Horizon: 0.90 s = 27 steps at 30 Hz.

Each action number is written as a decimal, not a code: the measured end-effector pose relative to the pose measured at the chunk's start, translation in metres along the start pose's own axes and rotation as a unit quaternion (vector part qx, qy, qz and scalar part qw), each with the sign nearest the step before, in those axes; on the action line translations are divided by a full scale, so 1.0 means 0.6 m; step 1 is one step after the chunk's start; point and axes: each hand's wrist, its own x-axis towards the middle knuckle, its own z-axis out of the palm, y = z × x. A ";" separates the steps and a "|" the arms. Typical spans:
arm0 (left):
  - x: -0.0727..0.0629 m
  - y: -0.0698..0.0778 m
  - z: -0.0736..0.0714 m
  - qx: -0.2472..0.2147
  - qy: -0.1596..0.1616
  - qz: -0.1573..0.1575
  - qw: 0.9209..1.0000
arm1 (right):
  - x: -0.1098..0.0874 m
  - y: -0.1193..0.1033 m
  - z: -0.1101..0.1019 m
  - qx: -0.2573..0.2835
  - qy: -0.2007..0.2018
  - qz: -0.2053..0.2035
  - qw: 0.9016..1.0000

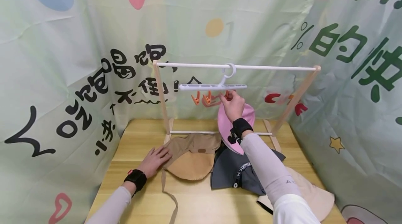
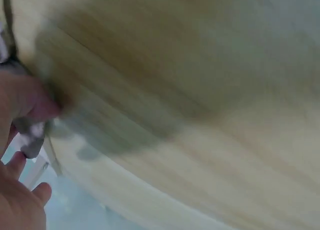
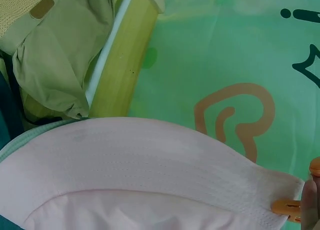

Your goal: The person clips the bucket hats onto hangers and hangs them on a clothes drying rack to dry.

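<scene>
My right hand (image 1: 233, 106) is raised to the underside of a white clip hanger (image 1: 213, 87) and pinches an orange clip (image 3: 286, 207). That clip bites the brim edge of a pink hat (image 1: 223, 121), which hangs down behind the hand and wrist. To its left dangle two other orange clips (image 1: 196, 98). On the table, my left hand (image 1: 154, 161) rests at the left edge of a brown hat (image 1: 192, 161), fingers loosely extended over the fabric. The left wrist view is blurred, with grey-looking cloth (image 2: 32, 140) beside the fingers.
The hanger hooks over the top rail (image 1: 276, 67) of a wood-and-white rack. A dark grey cap (image 1: 224, 171) and a beige hat (image 1: 317, 196) lie under and beside the right forearm. The brown hat's strap (image 1: 172, 198) trails forward. Printed curtains surround the wooden table (image 1: 141, 129).
</scene>
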 end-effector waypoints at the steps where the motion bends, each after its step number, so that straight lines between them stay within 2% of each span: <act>1: 0.004 -0.003 0.003 0.014 0.001 0.009 1.000 | 0.001 0.000 -0.002 -0.001 -0.001 -0.001 1.000; 6: 0.021 -0.021 0.016 0.107 0.003 0.053 0.993 | -0.001 -0.004 -0.007 -0.003 -0.014 -0.003 1.000; 8: 0.025 -0.028 0.019 0.130 0.003 0.067 0.989 | -0.004 -0.006 -0.008 -0.003 -0.021 -0.004 1.000; 13: 0.029 -0.035 0.015 0.123 -0.009 0.091 0.988 | -0.008 -0.007 -0.009 0.003 -0.019 -0.004 1.000; 18: 0.029 -0.021 0.005 0.107 -0.039 0.106 0.988 | -0.011 -0.006 -0.009 -0.002 -0.017 0.002 1.000; 27: 0.033 0.016 -0.006 0.085 -0.067 0.062 0.992 | -0.012 -0.012 -0.010 -0.002 -0.021 0.001 1.000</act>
